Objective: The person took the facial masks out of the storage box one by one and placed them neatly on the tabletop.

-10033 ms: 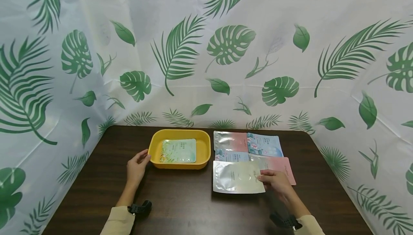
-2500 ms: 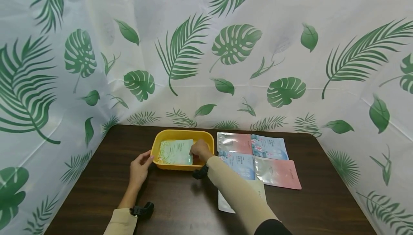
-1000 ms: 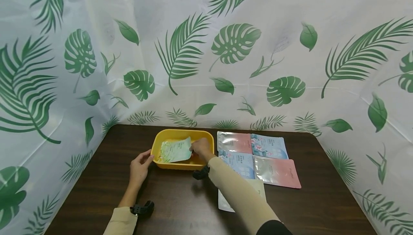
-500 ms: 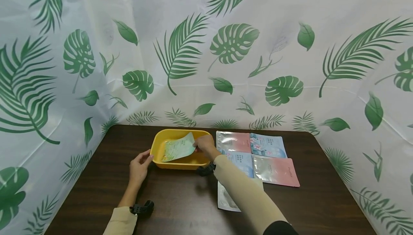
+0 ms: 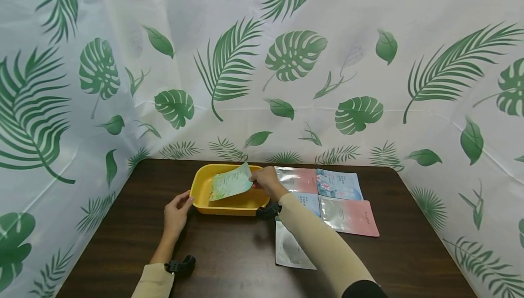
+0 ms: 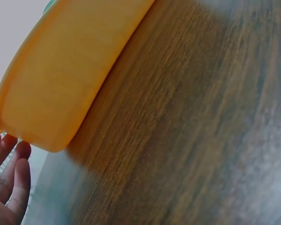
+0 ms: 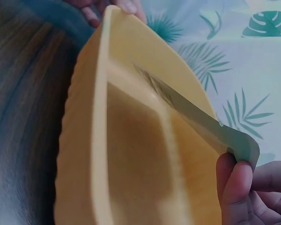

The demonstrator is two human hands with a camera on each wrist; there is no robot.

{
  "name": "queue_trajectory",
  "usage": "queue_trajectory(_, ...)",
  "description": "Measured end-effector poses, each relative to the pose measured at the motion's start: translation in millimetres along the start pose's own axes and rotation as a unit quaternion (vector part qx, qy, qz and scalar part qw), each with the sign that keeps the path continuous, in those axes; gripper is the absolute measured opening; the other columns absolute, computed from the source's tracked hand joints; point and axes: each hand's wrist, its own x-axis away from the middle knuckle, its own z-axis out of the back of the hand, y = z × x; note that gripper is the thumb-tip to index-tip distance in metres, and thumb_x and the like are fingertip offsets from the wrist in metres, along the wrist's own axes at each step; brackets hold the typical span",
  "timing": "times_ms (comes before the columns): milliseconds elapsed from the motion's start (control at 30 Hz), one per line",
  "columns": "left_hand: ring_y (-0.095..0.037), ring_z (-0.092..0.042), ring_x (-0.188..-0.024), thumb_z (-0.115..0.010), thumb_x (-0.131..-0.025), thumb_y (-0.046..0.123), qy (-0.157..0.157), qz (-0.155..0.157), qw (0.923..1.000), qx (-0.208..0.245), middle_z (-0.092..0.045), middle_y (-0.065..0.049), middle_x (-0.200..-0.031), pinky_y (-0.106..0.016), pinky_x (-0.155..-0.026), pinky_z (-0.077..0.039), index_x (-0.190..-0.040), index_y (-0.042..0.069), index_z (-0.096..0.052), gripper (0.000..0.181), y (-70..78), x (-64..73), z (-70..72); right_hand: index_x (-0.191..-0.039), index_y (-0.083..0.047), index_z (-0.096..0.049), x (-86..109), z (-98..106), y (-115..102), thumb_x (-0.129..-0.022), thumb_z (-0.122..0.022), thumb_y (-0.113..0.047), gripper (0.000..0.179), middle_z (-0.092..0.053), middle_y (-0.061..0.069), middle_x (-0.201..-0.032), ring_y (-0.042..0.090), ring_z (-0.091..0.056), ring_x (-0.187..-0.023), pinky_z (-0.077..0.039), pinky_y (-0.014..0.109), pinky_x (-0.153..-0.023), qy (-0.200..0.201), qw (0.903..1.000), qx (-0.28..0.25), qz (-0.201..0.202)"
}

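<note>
A pale green sheet-mask packet is tilted up inside the yellow plastic basin, its lower left end low in the basin. My right hand pinches the packet's right edge between thumb and fingers; in the right wrist view the packet appears nearly edge-on and the basin floor shows bare beneath it. At the basin's left end, my left hand holds the rim with its fingertips, and the left wrist view shows those fingers against the outer wall.
Right of the basin lie pink-and-silver packets and blue flowered packets in rows. A silver-cream packet lies nearer, partly under my right forearm. The dark wooden table meets a leaf-print cloth behind.
The silver-cream packet went from my right hand to the table earlier. My right hand then took the green packet's edge and has lifted it up and rightward. My left hand stays at the basin.
</note>
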Motion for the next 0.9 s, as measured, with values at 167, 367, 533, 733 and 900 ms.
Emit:
queue_trajectory(167,0.015,-0.052,-0.081,-0.066,-0.094,0.022,0.004,-0.003,1.0000,0.006,-0.065,-0.022,-0.125,-0.005,-0.072,-0.043,-0.124,0.001,-0.064,0.037,-0.7,0.7,-0.9,-0.106,0.010,-0.069,0.0,10,-8,-0.086,-0.065,0.005,0.021,-0.066,0.011,-0.083,0.012,-0.058,-0.056,-0.055,0.024,-0.060,-0.005,0.9999,0.011,0.003)
queue_trajectory(367,0.014,-0.052,-0.081,-0.066,-0.094,0.023,0.000,0.008,1.0000,0.003,-0.064,-0.020,-0.126,-0.005,-0.072,-0.043,-0.125,0.002,-0.064,0.037,0.2,0.6,-0.5,-0.110,0.008,-0.068,-1.6,18,-14,-0.086,-0.066,0.004,0.025,-0.069,0.012,-0.087,0.012,-0.059,-0.057,-0.055,0.023,-0.062,-0.008,0.9999,0.002,-0.011)
queue_trajectory(533,0.013,-0.051,-0.081,-0.065,-0.094,0.027,-0.004,0.010,0.9999,-0.011,-0.065,-0.021,-0.126,-0.006,-0.073,-0.043,-0.126,0.002,-0.064,0.040,0.3,1.3,0.1,-0.112,0.008,-0.067,-1.0,26,-16,-0.086,-0.066,0.003,0.026,-0.069,0.010,-0.088,0.010,-0.058,-0.055,-0.055,0.021,-0.058,-0.012,0.9999,-0.008,-0.007)
queue_trajectory(733,0.013,-0.052,-0.081,-0.065,-0.094,0.028,-0.001,0.008,0.9999,-0.010,-0.065,-0.021,-0.125,-0.006,-0.072,-0.043,-0.125,0.002,-0.064,0.040,0.5,1.3,0.2,-0.115,0.006,-0.068,3.2,39,-22,-0.087,-0.067,0.000,0.028,-0.070,0.010,-0.092,0.010,-0.061,-0.059,-0.055,0.021,-0.059,-0.010,0.9999,-0.005,-0.005)
queue_trajectory(900,0.009,-0.053,-0.082,-0.067,-0.093,0.027,0.001,0.009,0.9999,-0.013,-0.066,-0.020,-0.124,-0.007,-0.071,-0.043,-0.124,0.003,-0.065,0.040,0.4,0.0,1.5,-0.117,0.006,-0.067,5.6,52,-24,-0.088,-0.067,0.000,0.029,-0.070,0.007,-0.088,0.010,-0.061,-0.059,-0.054,0.020,-0.057,-0.009,0.9998,-0.016,-0.007)
